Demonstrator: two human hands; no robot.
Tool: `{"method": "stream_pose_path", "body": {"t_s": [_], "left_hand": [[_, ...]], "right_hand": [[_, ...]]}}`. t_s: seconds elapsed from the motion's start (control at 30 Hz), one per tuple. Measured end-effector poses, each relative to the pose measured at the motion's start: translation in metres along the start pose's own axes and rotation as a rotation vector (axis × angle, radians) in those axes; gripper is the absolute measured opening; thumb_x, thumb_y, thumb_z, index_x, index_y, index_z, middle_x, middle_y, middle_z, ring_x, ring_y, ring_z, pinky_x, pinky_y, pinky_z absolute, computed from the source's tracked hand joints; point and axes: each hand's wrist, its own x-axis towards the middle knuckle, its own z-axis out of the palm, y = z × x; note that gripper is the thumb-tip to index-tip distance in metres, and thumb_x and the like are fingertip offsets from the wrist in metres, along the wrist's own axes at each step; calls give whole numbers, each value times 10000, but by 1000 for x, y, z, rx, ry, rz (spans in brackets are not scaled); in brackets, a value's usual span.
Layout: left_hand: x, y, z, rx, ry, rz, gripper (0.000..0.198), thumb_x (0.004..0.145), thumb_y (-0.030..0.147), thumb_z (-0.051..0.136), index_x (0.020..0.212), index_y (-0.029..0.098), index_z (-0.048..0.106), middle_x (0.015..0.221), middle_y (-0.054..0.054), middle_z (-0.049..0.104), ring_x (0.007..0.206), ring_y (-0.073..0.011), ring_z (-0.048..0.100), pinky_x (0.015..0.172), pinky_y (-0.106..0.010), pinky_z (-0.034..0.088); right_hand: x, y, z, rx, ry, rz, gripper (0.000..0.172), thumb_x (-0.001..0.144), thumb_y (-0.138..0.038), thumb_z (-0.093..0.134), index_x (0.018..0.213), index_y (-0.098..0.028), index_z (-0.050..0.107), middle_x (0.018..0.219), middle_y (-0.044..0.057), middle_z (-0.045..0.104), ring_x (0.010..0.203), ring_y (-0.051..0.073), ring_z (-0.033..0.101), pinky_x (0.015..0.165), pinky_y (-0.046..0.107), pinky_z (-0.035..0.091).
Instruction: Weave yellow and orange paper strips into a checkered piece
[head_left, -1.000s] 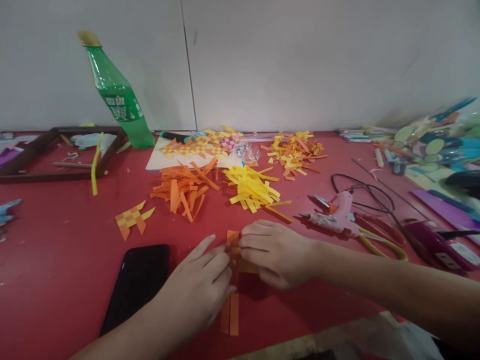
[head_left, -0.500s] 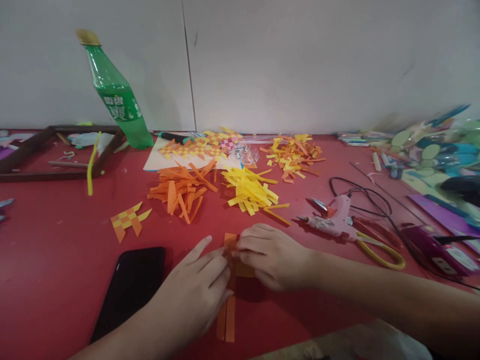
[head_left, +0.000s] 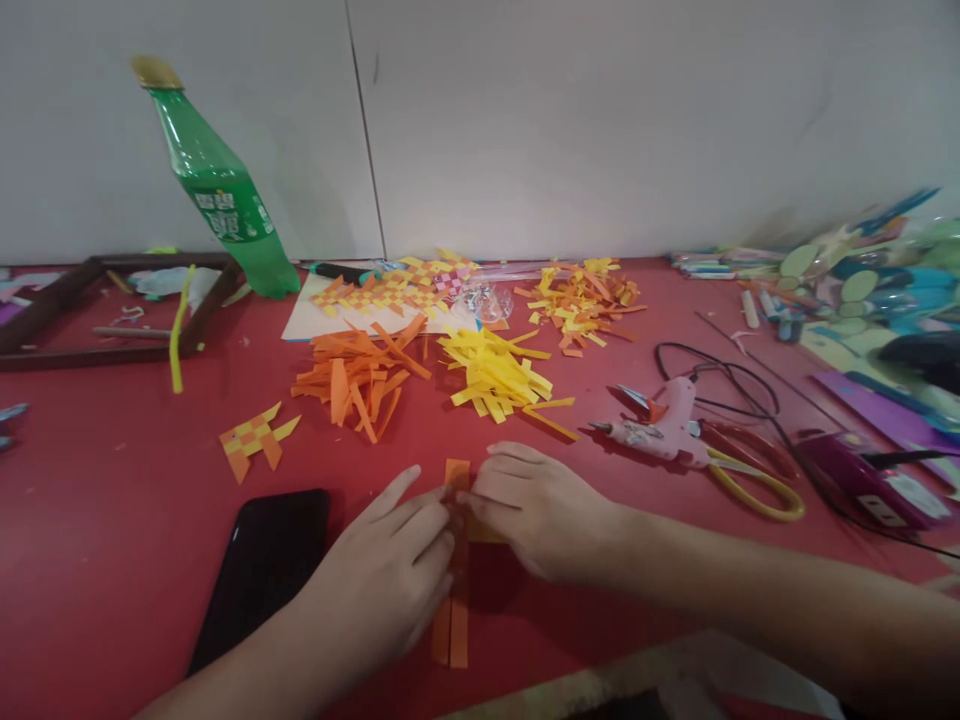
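Observation:
Two long orange paper strips (head_left: 459, 635) lie side by side on the red table, running toward me. A yellow paper strip (head_left: 486, 535) crosses them and sticks out to the right, partly covered. My left hand (head_left: 405, 565) is at the left of the crossing, its thumb and fingers closed on the orange strips and its index finger stretched forward. From the right, my right hand (head_left: 544, 515) meets it there with bent fingers pinching at the strips. The fingertips hide the crossing itself. Left of my left hand lies a black phone (head_left: 262, 565).
Loose orange strips (head_left: 349, 375) and yellow strips (head_left: 495, 370) are heaped ahead, with a woven paper fish (head_left: 253, 440) to the left. At the right lie a pink glue gun (head_left: 660, 430), scissors (head_left: 757, 490) and a cable. A green bottle (head_left: 232, 205) stands behind.
Both hands stay at the strips' crossing. My right hand's fingers have shifted slightly left, closer to my left fingertips. The whole view has moved a little.

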Motion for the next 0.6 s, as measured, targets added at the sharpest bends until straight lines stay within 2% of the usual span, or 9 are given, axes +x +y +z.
{"method": "stream_pose_path", "body": {"t_s": [0.17, 0.3, 0.37, 0.5, 0.6], "left_hand": [[0, -1, 0, -3, 6, 11, 196, 864, 147, 510, 964, 118, 676, 915, -73, 698, 954, -241, 680, 1068, -467, 422], [-1, -1, 2, -7, 4, 4, 200, 908, 183, 500, 999, 122, 668, 933, -73, 705, 960, -240, 676, 1063, -475, 419], [-1, -1, 2, -5, 7, 4, 206, 921, 203, 499, 1016, 122, 663, 961, -80, 709, 958, -238, 676, 1057, -471, 425], [0, 0, 2, 0, 22, 2, 217, 924, 204, 493, 1020, 119, 667, 960, -83, 712, 945, -234, 678, 1055, -455, 429], [0, 0, 1, -15, 9, -4, 211, 908, 195, 503, 1015, 123, 670, 981, -77, 711, 971, -234, 671, 1077, -452, 410]], "right_hand": [[-3, -3, 7, -39, 28, -37, 202, 882, -97, 471, 829, -139, 661, 762, 47, 599, 768, 178, 502, 1001, 388, 377], [-7, -3, 10, 37, 53, 69, 242, 901, -120, 453, 1021, -150, 662, 797, 41, 617, 805, 178, 532, 1004, 399, 396], [-8, -3, 11, 86, 71, 113, 275, 911, -120, 426, 1051, -163, 659, 819, 48, 624, 832, 175, 552, 993, 405, 415], [-6, -5, 14, 114, 123, 147, 278, 910, -95, 411, 883, -180, 675, 820, 57, 617, 846, 167, 559, 954, 384, 458], [-5, -6, 17, 82, 163, 141, 261, 900, -92, 438, 792, -176, 659, 821, 58, 608, 840, 167, 550, 986, 396, 444]]}}
